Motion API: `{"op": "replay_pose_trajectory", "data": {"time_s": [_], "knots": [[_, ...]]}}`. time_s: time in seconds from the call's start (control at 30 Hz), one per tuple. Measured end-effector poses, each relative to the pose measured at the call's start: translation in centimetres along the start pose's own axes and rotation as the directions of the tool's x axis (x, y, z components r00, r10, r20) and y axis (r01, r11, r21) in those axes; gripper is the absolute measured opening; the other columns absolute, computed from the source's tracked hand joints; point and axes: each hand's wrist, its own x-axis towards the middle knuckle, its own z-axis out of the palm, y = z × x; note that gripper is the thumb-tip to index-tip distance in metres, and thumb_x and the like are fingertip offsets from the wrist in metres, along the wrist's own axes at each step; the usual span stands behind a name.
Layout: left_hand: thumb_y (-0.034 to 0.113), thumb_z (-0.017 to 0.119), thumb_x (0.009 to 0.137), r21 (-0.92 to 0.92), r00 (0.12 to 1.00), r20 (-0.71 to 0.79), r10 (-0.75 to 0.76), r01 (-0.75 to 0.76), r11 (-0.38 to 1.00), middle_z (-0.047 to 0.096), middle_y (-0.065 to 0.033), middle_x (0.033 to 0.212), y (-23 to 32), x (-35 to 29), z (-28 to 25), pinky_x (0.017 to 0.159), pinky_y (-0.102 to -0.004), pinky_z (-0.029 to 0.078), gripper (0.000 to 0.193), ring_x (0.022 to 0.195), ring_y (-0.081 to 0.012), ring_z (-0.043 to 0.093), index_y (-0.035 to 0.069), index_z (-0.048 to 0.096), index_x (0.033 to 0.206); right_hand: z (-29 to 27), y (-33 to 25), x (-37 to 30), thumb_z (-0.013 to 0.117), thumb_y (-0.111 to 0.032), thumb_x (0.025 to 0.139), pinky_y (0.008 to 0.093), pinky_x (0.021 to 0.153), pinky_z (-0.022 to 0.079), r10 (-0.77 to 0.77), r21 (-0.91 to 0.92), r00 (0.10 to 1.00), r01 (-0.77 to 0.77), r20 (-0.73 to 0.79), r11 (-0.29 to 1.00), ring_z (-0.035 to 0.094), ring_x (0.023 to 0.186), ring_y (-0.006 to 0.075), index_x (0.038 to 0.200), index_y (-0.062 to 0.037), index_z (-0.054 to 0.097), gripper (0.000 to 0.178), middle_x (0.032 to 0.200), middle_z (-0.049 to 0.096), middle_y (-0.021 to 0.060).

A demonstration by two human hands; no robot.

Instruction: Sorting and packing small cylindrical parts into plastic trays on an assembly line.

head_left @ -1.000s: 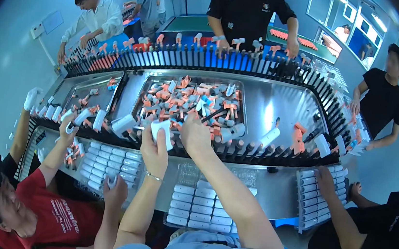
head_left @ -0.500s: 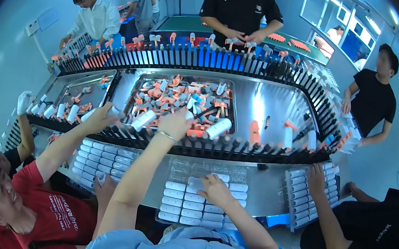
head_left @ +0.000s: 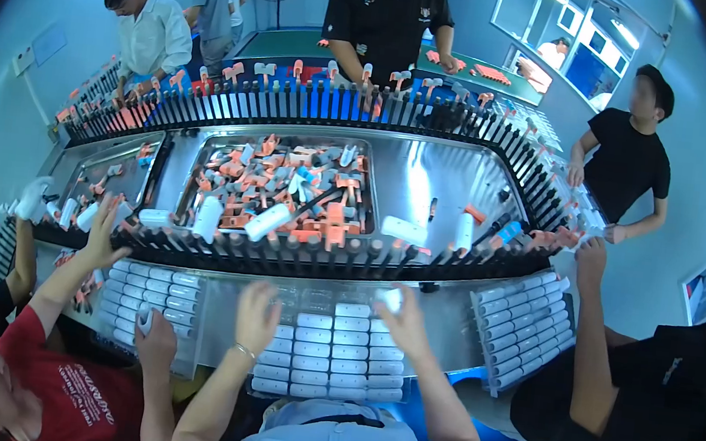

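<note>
My right hand [head_left: 404, 325] is closed round a white rounded casing [head_left: 390, 298], held above the far right part of a clear tray. Rows of white casings [head_left: 313, 335] lie in that tray in front of me. My left hand [head_left: 258, 316], with a bracelet at the wrist, is at the tray's far left corner. Its fingers look apart and nothing shows in them, though they are a little blurred. Beyond both hands runs a row of upright black posts [head_left: 297, 259], with white casings [head_left: 268, 222] tilted on some of them.
A metal pan [head_left: 372, 179] of orange and grey parts [head_left: 288, 179] sits behind the posts. To my left a person in a red shirt [head_left: 81, 390] reaches over the posts. More casing trays [head_left: 522, 329] flank mine. People in black stand opposite and to the right.
My left hand has drawn back from the posts to the tray. My right hand has lifted a casing from the tray toward the far right. An orange part now stands on a post.
</note>
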Motion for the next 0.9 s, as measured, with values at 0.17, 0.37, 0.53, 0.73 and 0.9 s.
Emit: {"op": "replay_pose_trajectory", "data": {"time_s": [0.17, 0.37, 0.53, 0.73, 0.9], "knots": [[0.015, 0.064, 0.073, -0.059, 0.934, 0.358, 0.016, 0.006, 0.998, 0.052, -0.0139, 0.107, 0.8, -5.9, 5.4, 0.083, -0.0408, 0.041, 0.027, 0.096, -0.0314, 0.050, 0.009, 0.059, 0.099, -11.1, -0.6, 2.8, 0.054, -0.019, 0.088, 0.0227, 0.062, 0.045, 0.382, 0.435, 0.924, -0.350, 0.017, 0.829, 0.053, 0.073, 0.0063, 0.105, -0.0016, 0.053, 0.024, 0.084, 0.057, 0.0022], [0.019, 0.067, 0.068, 0.034, 0.881, 0.472, 0.023, -0.045, 0.998, 0.052, -0.0104, 0.106, 1.0, -4.6, 5.9, 0.081, -0.0410, 0.040, 0.023, 0.099, -0.0282, 0.048, 0.013, 0.064, 0.090, -15.6, -1.0, 5.8, 0.061, -0.012, 0.079, 0.0273, 0.066, 0.044, 0.034, -0.117, 0.997, -0.043, -0.074, 0.992, 0.059, 0.076, 0.0174, 0.110, -0.0022, 0.052, 0.034, 0.082, 0.060, 0.0082], [0.022, 0.070, 0.064, 0.027, 0.808, 0.587, 0.050, -0.081, 0.996, 0.049, -0.0083, 0.106, 1.3, -3.2, 5.7, 0.083, -0.0407, 0.038, 0.027, 0.103, -0.0261, 0.045, 0.015, 0.065, 0.089, -15.4, -2.1, 10.3, 0.064, -0.007, 0.071, 0.0371, 0.076, 0.044, -0.315, -0.365, 0.937, 0.350, 0.152, 0.863, 0.056, 0.089, 0.0321, 0.107, -0.0033, 0.052, 0.038, 0.096, 0.059, 0.0158], [0.021, 0.070, 0.065, 0.113, 0.810, 0.585, -0.025, -0.051, 0.992, 0.048, -0.0076, 0.107, 0.9, -3.6, 5.5, 0.086, -0.0397, 0.038, 0.025, 0.104, -0.0252, 0.044, 0.014, 0.065, 0.088, -11.5, -4.0, 11.8, 0.066, -0.008, 0.071, 0.0333, 0.085, 0.041, -0.183, -0.135, 0.957, 0.217, 0.224, 0.967, 0.055, 0.099, 0.0281, 0.104, -0.0040, 0.057, 0.035, 0.102, 0.059, 0.0135], [0.021, 0.069, 0.065, 0.133, 0.786, 0.619, -0.010, -0.092, 0.987, 0.048, -0.0087, 0.106, 0.9, -2.9, 5.6, 0.088, -0.0393, 0.036, 0.024, 0.104, -0.0253, 0.044, 0.012, 0.065, 0.087, -9.5, -4.7, 13.6, 0.066, -0.005, 0.067, 0.0364, 0.093, 0.038, -0.370, -0.150, 0.849, 0.450, 0.379, 0.880, 0.048, 0.111, 0.0290, 0.105, -0.0062, 0.058, 0.039, 0.116, 0.054, 0.0104]]}}
